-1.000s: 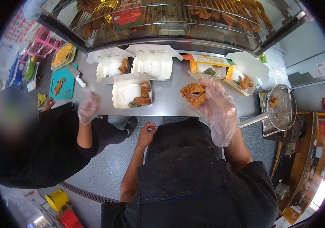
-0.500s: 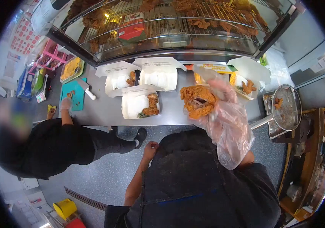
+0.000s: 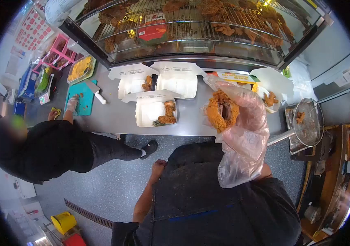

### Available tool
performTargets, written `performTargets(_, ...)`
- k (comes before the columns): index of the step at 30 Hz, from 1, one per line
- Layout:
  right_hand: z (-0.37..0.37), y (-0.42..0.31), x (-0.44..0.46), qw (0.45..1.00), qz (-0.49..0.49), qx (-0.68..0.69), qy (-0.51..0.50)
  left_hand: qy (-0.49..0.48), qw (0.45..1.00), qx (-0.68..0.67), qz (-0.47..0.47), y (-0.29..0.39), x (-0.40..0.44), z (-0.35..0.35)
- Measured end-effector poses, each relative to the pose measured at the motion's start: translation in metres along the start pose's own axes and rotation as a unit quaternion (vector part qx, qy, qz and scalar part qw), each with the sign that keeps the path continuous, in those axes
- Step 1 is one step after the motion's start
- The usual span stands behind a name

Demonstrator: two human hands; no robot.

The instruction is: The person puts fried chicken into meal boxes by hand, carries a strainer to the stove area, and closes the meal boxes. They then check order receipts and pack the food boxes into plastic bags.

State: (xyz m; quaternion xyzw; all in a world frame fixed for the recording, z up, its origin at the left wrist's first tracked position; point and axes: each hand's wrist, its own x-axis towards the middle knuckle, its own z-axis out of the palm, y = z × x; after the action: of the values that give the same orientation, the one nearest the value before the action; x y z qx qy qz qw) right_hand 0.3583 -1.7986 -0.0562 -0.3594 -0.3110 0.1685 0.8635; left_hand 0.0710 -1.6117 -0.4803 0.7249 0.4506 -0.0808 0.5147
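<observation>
Holding a craggy golden-brown piece of fried chicken (image 3: 214, 111) out over the brushed-steel counter (image 3: 115, 119), the right hand (image 3: 250, 115) is inside a loose clear plastic glove, presumably so no grease or skin touches the food. Those fingers curl around the chicken's right side and grip it there; exactly where the thumb presses is lost in the baggy plastic. My guess is they stay on the edge so the split, with paler meat inside, faces up uncovered.

Left hand (image 3: 159, 167) is bare and hangs low by the black cloth apron (image 3: 195, 184), well apart from the food, probably because it has no glove. Its fingers look folded in, but it's too small to tell how tightly or whether they pinch anything.

Left of the gloved fingers is a white card takeaway box (image 3: 138, 119) with white rice (image 3: 152, 110) and browned chicken pieces (image 3: 168, 113). Its lid flips away from the person, which I'd say leaves the near side easy to get into. To the right of those same fingers, a round wire-mesh strainer (image 3: 308, 130) sits over a metal tray (image 3: 293, 144), likely for catching drips, handle angled toward the glove.
</observation>
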Motion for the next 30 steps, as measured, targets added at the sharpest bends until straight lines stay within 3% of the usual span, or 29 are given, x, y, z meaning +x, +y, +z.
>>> performTargets(5,0.008,0.001,-0.003,0.999,-0.016,-0.044,0.023,-0.002,0.999,-0.010,-0.048,0.027,-0.011,-0.008)
performTargets(9,0.004,0.000,-0.001,0.988,-0.091,-0.120,0.008,-0.005,0.999,-0.049,-0.002,0.070,-0.014,-0.018)
performTargets(11,-0.001,-0.002,0.002,0.973,-0.138,-0.183,0.001,0.010,0.984,-0.025,0.177,0.115,-0.006,-0.025)
performTargets(13,-0.006,-0.005,0.006,0.953,-0.183,-0.241,-0.007,0.015,0.969,-0.089,0.228,0.244,-0.058,-0.052)
performTargets(15,-0.011,-0.008,0.010,0.931,-0.218,-0.293,-0.015,0.003,0.909,-0.152,0.387,0.342,-0.113,-0.078)
performTargets(17,-0.006,-0.012,0.006,0.924,-0.192,-0.330,0.022,0.028,0.801,-0.102,0.589,0.410,-0.148,-0.097)
performTargets(21,-0.002,-0.017,0.005,0.932,-0.183,-0.311,0.020,0.017,0.779,-0.125,0.614,0.477,-0.161,-0.090)
performTargets(24,-0.007,-0.025,0.004,0.904,-0.187,-0.383,0.034,-0.023,0.780,-0.159,0.605,0.490,-0.162,-0.082)
performTargets(30,-0.007,-0.032,0.003,0.966,-0.141,-0.197,0.086,-0.061,0.786,-0.175,0.590,0.494,-0.158,-0.076)
